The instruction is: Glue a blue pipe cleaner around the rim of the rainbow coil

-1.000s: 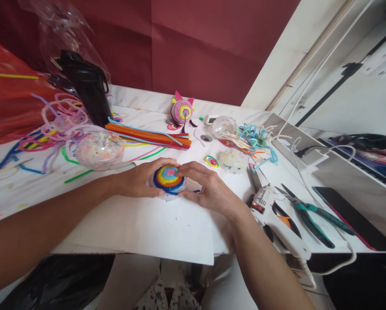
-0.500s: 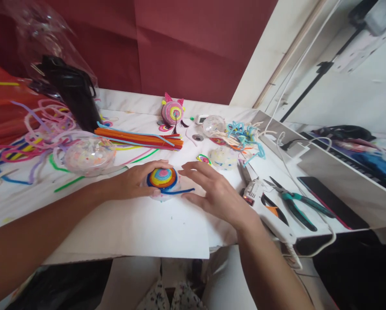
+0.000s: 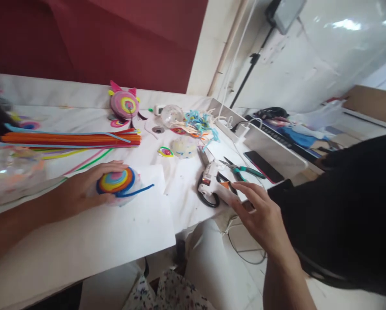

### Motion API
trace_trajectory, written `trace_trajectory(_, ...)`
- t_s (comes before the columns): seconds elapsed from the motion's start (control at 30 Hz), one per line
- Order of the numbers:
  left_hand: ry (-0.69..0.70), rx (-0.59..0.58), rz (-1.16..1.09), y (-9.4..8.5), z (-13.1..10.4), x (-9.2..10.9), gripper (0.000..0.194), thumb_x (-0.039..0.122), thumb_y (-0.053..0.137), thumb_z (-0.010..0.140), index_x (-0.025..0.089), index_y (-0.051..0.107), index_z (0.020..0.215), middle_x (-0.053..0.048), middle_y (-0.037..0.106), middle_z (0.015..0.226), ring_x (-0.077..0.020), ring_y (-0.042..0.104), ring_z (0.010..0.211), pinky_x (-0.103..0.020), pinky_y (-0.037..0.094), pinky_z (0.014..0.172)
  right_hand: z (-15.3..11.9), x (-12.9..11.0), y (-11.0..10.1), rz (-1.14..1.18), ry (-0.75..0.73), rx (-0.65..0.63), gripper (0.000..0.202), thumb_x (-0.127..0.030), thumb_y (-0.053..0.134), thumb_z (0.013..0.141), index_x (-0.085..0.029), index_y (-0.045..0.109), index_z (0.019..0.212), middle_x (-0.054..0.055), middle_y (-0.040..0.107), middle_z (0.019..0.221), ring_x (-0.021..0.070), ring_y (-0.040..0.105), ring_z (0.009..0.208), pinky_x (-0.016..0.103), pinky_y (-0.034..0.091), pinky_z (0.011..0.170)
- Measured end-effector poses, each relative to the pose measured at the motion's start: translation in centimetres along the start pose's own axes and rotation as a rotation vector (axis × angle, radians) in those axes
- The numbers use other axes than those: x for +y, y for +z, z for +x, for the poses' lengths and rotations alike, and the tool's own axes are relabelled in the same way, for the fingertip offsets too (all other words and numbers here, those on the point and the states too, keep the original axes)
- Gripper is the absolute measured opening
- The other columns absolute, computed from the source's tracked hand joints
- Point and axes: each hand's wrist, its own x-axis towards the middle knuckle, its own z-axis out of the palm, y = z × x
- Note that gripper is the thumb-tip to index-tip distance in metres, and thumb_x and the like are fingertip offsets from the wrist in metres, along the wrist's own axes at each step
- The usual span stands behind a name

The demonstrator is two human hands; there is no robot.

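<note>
My left hand (image 3: pixel 86 185) is closed around the side of a clear plastic ball (image 3: pixel 131 199) that lies on white paper. Coiled on top of the ball are pipe cleaners (image 3: pixel 117 180) in pink, light blue, yellow, orange and dark blue rings. One loose dark blue end (image 3: pixel 141 189) sticks out to the right. My right hand (image 3: pixel 260 215) is at the grip of a white hot glue gun (image 3: pixel 210 176), fingers apart; whether they touch it I cannot tell. Under the gun lie black-handled scissors (image 3: pixel 208 202), partly hidden.
Green-handled pliers (image 3: pixel 244 170) and a dark phone (image 3: pixel 264 167) lie at the right. Behind stand a pink eared ball figure (image 3: pixel 123 103), a bundle of orange pipe cleaners (image 3: pixel 70 139), a clear ball (image 3: pixel 171 115) and a speckled dome (image 3: pixel 183 147). A large black shape (image 3: pixel 347 215) fills the right.
My right hand has left the side of the ball and moved right to the glue gun's grip. My left hand still holds the ball. The view has turned to the right.
</note>
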Motion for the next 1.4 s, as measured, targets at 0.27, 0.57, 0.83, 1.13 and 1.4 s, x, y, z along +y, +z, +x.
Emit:
trace_trajectory(0.27, -0.078, -0.152, 0.132, -1.2, 0.1, -0.2, 0.066, 0.067, 0.064, 0.106, 0.034, 0.056, 0.162, -0.002, 0.063, 0.172, -0.0347, 0.064, 0.153, -0.044, 0.054, 0.126, -0.9, 0.1, 1.0, 0.011, 0.033, -0.253, 0.045, -0.011, 0.061, 0.103, -0.020, 0.068, 0.147, 0.019, 0.076, 0.141, 0.0351, 0.078, 0.127, 0.052, 0.068, 0.105)
trace_trajectory(0.57, -0.014, -0.194, 0.020, -0.6, 0.3, 0.5, 0.083, 0.083, 0.057, 0.106, 0.022, 0.055, 0.162, -0.017, 0.057, 0.176, -0.0380, 0.052, 0.164, -0.054, 0.043, 0.136, 1.8, -1.9, 3.3, -0.364, 0.085, -0.438, 0.045, 0.000, 0.052, 0.092, -0.009, 0.072, 0.132, 0.022, 0.070, 0.117, 0.0320, 0.075, 0.086, 0.043, 0.061, 0.073)
trace_trajectory(0.83, 0.036, -0.239, 0.014, -1.6, 0.5, 1.6, 0.067, 0.066, 0.060, 0.113, 0.023, 0.051, 0.164, -0.017, 0.056, 0.176, -0.0367, 0.055, 0.162, -0.051, 0.045, 0.135, 0.0, -3.1, 0.1, 0.104, 0.302, -0.067, 0.042, -0.020, 0.058, 0.096, -0.024, 0.072, 0.135, 0.011, 0.065, 0.117, 0.0299, 0.068, 0.099, 0.041, 0.057, 0.080)
trace_trajectory(1.13, 0.014, -0.184, 0.029, -1.3, 0.3, 2.2, 0.073, 0.077, 0.055, 0.111, 0.023, 0.053, 0.160, -0.017, 0.059, 0.174, -0.0365, 0.057, 0.160, -0.049, 0.046, 0.134, -1.9, -8.2, 0.0, 1.258, 0.980, -0.135, 0.024, -0.033, 0.089, 0.071, -0.021, 0.086, 0.092, 0.008, 0.077, 0.080, 0.0252, 0.067, 0.076, 0.035, 0.050, 0.067)
trace_trajectory(1.4, 0.054, -0.156, -0.024, -0.7, 0.5, 0.6, 0.075, 0.080, 0.061, 0.105, 0.027, 0.057, 0.158, -0.015, 0.063, 0.170, -0.0396, 0.062, 0.155, -0.052, 0.051, 0.131, -0.5, -13.2, 4.7, 1.639, 1.074, -0.194, 0.026, -0.029, 0.080, 0.077, -0.019, 0.085, 0.100, 0.002, 0.073, 0.072, 0.0150, 0.053, 0.059, 0.032, 0.038, 0.065)
